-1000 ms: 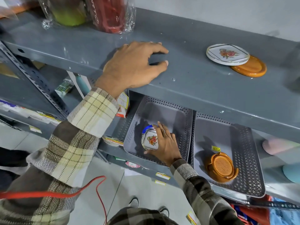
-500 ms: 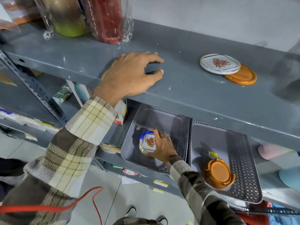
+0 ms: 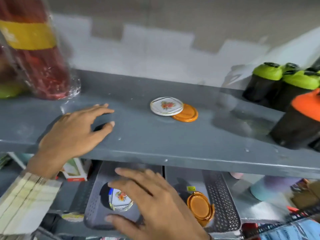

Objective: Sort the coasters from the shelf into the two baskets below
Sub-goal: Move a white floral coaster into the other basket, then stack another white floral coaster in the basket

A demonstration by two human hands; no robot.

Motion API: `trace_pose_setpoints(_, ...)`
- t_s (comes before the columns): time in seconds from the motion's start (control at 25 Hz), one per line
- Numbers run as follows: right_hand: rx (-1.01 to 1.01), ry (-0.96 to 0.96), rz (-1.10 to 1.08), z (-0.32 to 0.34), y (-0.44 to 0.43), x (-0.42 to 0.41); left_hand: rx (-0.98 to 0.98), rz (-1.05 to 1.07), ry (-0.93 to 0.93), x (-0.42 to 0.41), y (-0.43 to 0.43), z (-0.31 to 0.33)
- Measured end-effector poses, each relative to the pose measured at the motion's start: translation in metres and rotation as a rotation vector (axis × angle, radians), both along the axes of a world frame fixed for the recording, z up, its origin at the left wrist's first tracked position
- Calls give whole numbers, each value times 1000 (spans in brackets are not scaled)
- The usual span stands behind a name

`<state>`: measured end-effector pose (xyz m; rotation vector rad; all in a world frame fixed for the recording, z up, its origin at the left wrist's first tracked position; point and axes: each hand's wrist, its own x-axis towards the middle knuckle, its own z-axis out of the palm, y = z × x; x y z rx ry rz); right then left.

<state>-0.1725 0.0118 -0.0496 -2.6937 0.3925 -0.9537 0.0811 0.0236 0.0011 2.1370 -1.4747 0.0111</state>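
Resting palm-down on the grey shelf, the left hand has its fingers spread and loosely curled, holding nothing. The right hand hovers in front of the left basket, fingers splayed wide and empty. Behind its thumb and fingers, 1 white floral coaster lies in that basket. The right basket, just beside it, holds a stack of orange coasters. Up on the shelf, another white floral coaster overlaps an orange coaster. A wrapped red bottle stands far left; green-lidded shakers stand far right.
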Motion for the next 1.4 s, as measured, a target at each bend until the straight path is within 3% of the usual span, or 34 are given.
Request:
trace_pose_setpoints(0.12, -75, -177, -42, 53, -8, -18, 3, -3, 4, 3, 1, -4)
trace_pose_setpoints(0.28, -32, -231, -182, 99, -53, -14, -13, -19, 57, 11, 0, -7)
trace_pose_setpoints(0.48, 94, 14, -404, 121, -127, 17, -31, 12, 36, 7, 4, -3)
trace_pose_setpoints(0.72, 129, 299, -532, 89, -173, 42, 10, 24, 21, -1, 8, 2)
trace_pose_setpoints(1.12, 94, 229, -452, 83, -175, 37, 43, 47, -28, -6, 6, 6)
trace_pose_setpoints(1.4, 198, -47, -185, 85, -85, 23, 97, 80, -21, -12, 12, 7)
